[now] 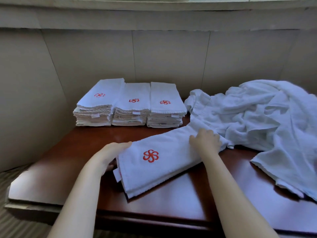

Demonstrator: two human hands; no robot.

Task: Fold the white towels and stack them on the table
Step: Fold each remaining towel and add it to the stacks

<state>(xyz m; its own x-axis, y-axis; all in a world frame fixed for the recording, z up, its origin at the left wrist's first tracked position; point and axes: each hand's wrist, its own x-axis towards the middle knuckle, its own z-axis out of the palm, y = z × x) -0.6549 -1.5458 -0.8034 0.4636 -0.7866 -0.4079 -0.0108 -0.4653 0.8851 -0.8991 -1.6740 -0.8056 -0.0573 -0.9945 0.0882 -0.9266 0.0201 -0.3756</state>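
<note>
Towel (163,162), white and folded into a long strip, is laid slantwise on the near part of the dark red-brown table (154,203), with its near end toward the left and its far end toward the right. A red pinwheel emblem (150,155) is shown on its upper face, and a small label (117,176) is seen at its near-left corner. The towel's left end is touched by the left hand (113,152), whose fingers are held straight and pressed together along the edge. The far right end is covered by the right hand (205,141), with fingers kept close together and bent over the cloth; whether cloth is pinched cannot be told. Just beyond that hand, a loose heap of unfolded white towels (265,121) is spread over the table's right side. At the back left, three stacks of folded towels (133,107) are set side by side, touching, against the pale panelled wall (171,57).
</note>
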